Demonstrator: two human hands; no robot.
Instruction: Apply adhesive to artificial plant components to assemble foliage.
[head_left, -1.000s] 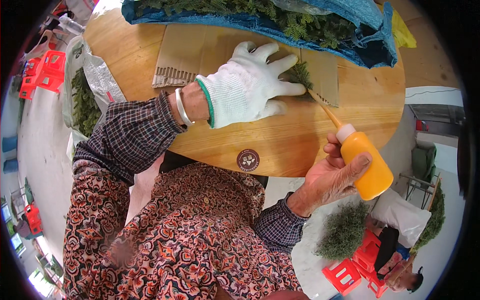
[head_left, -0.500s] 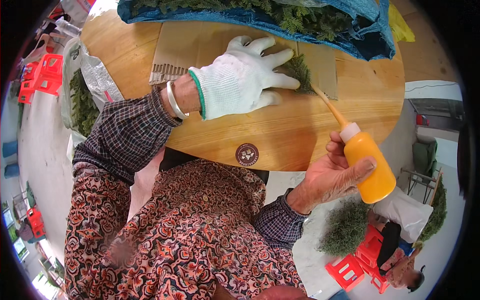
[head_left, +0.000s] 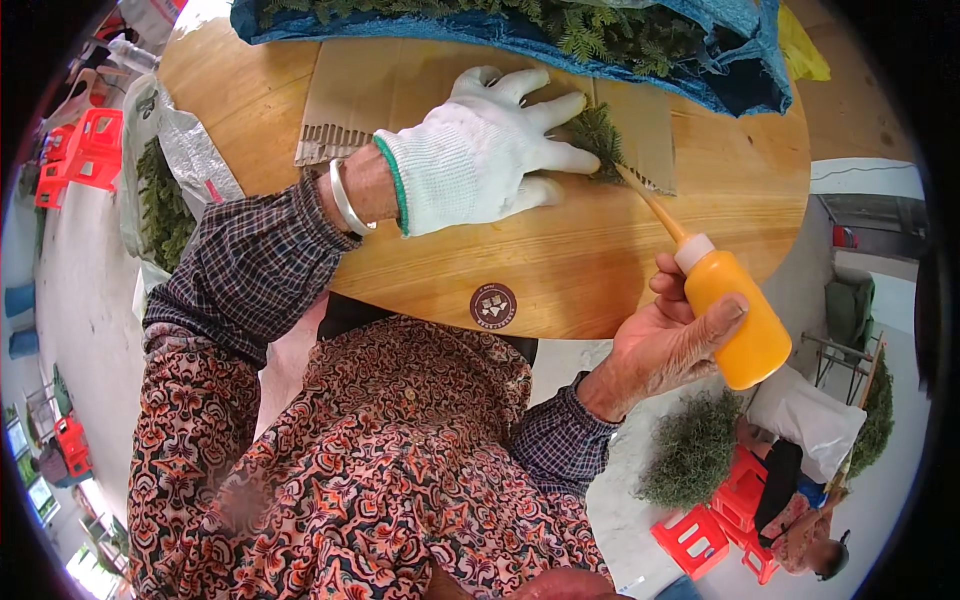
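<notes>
My left hand [head_left: 490,150], in a white knitted glove with a green cuff, lies with fingers spread over the cardboard [head_left: 350,90]. Its fingertips touch a small green fir sprig [head_left: 597,135]; part of the sprig is hidden behind them. In my bare right hand [head_left: 670,340] is a yellow-orange squeeze bottle [head_left: 740,320] with a pale collar and a long thin nozzle, thumb and fingers wrapped round it. The bottle is tilted, and its nozzle tip meets the sprig's lower end, though I cannot tell whether anything flows out.
A blue woven bag [head_left: 740,85] full of fir branches lies along the table's far side. The round wooden table [head_left: 420,290] carries a dark round sticker. Another bag [head_left: 205,150] with greenery stands left. Red stools [head_left: 690,545] and a seated person [head_left: 805,530] are at lower right.
My right hand has raised the bottle slightly and shifted its nozzle tip a little left, onto the sprig's end. The left hand stays almost where it was.
</notes>
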